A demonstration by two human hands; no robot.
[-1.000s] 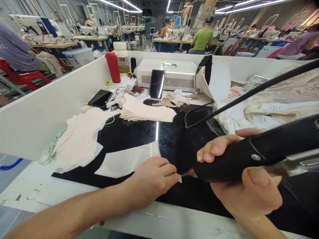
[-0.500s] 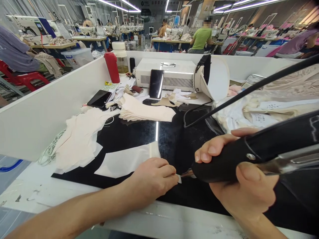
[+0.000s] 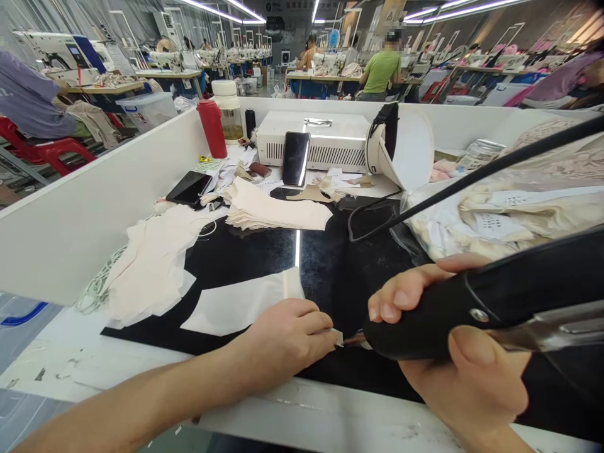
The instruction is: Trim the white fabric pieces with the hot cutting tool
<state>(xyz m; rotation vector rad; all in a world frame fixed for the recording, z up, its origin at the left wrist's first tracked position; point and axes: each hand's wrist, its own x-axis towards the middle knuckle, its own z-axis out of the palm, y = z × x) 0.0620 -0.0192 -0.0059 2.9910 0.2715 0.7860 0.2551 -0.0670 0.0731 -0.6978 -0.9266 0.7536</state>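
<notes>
My left hand [image 3: 292, 333] is closed over the right end of a pale fabric piece [image 3: 236, 303], which lies on a black work mat [image 3: 325, 283]. A small white corner pokes out past its fingertips. My right hand [image 3: 472, 371] is wrapped round a black corded hand tool [image 3: 425, 314] with a metal lever along its underside. The tool's slim metal tip points left and is at or very close to that white corner; whether they touch I cannot tell. Beyond my left hand lies a neat stack of cream fabric pieces [image 3: 278, 207], and a looser fabric pile [image 3: 153, 264] is on the left.
A white vented box [image 3: 314, 141] stands at the back with a phone [image 3: 296, 158] leaning on it. Nearby are a red bottle [image 3: 212, 129] and a dark tablet-like device [image 3: 189, 187]. The tool's black cord [image 3: 472, 173] arcs across the right, over bagged fabric [image 3: 495, 211].
The tool's body and my right hand have dipped slightly, while the tip stays by the white corner. My left hand and the fabric have hardly moved.
</notes>
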